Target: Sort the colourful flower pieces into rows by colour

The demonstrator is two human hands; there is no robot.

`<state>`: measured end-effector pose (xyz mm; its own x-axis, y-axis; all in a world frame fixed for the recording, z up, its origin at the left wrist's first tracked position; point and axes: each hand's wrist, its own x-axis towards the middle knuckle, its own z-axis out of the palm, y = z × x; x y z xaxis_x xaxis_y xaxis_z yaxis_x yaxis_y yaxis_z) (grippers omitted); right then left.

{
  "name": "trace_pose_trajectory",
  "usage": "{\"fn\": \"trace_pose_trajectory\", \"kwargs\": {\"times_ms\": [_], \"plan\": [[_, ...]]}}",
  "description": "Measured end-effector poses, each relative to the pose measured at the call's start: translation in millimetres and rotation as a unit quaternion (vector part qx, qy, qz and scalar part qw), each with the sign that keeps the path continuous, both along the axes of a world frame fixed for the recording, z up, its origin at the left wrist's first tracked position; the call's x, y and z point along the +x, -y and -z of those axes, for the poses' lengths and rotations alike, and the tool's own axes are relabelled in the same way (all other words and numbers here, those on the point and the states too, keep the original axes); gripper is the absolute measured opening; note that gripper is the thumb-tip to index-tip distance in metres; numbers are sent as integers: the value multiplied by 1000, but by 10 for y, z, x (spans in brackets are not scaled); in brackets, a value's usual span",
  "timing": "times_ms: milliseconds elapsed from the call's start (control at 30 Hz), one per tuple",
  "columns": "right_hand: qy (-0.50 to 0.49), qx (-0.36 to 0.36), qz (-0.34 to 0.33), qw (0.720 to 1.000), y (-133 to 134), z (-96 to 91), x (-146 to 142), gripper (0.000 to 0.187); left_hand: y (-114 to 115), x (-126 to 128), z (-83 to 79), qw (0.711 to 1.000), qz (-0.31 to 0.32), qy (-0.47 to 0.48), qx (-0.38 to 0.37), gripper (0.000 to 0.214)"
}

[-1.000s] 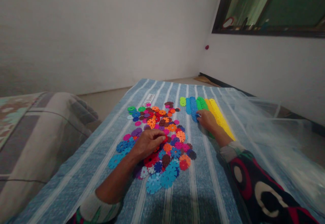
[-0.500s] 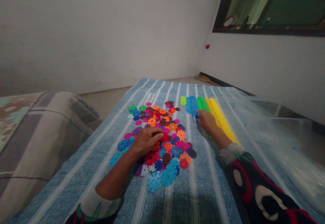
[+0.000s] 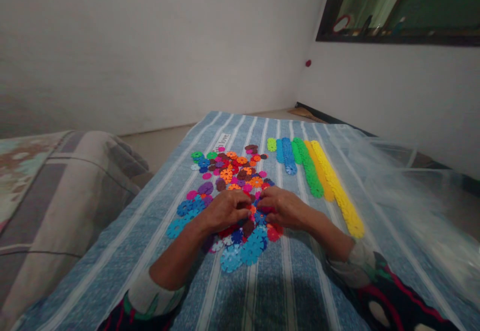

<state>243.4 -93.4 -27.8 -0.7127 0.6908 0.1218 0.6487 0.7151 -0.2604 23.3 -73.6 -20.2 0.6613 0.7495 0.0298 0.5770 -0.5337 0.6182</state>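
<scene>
A loose pile of notched plastic snowflake discs in many colours lies on the striped cloth. My left hand is over the middle of the pile, its fingers curled among the discs. Facing it from the right, my right hand also has bent fingers at the pile. The fingertips of both hands are close together, and what they hold, if anything, is hidden. Right of the pile lie overlapping rows of discs: a blue row, a green row, an orange row and a long yellow row.
A short lime-green row and a light-blue row lie at the far end. Clear plastic packaging is along the right side. A cloth-covered seat stands at left. The striped cloth covers the table.
My right hand has moved from the near end of the blue row leftward and nearer to the pile, uncovering the green row. The left hand has shifted slightly right within the pile.
</scene>
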Motion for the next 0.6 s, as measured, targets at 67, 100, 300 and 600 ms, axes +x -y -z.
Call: {"fn": "trace_pose_trajectory", "kwargs": {"times_ms": [67, 100, 300, 600], "plan": [[24, 9, -9, 1000, 47, -9, -35, 11, 8, 12, 8, 1000, 8, -28, 1, 14], [33, 13, -10, 999, 58, -8, -43, 11, 12, 17, 9, 999, 9, -39, 0, 14], [19, 13, -8, 1000, 21, 7, -47, 7, 22, 47, 14, 997, -3, -72, -3, 8], [-195, -127, 27, 972, -109, 66, -31, 7, 16, 25, 30, 998, -11, -61, -20, 14]]}}
